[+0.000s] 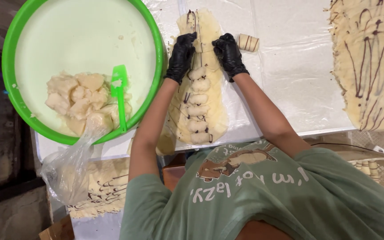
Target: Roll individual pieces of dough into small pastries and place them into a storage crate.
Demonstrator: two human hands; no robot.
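Head view: six filling lumps, one dough strip

A large green basin sits at the far left, with pale dough lumps heaped against its near side and a green spatula standing among them. A clear plastic bag hangs over the basin's near rim. On the white plastic-covered surface, a small striped roll lies alone, well apart from a wide dough sheet with dark drizzled lines at the far right. Near left, lower down, lies another drizzled sheet.
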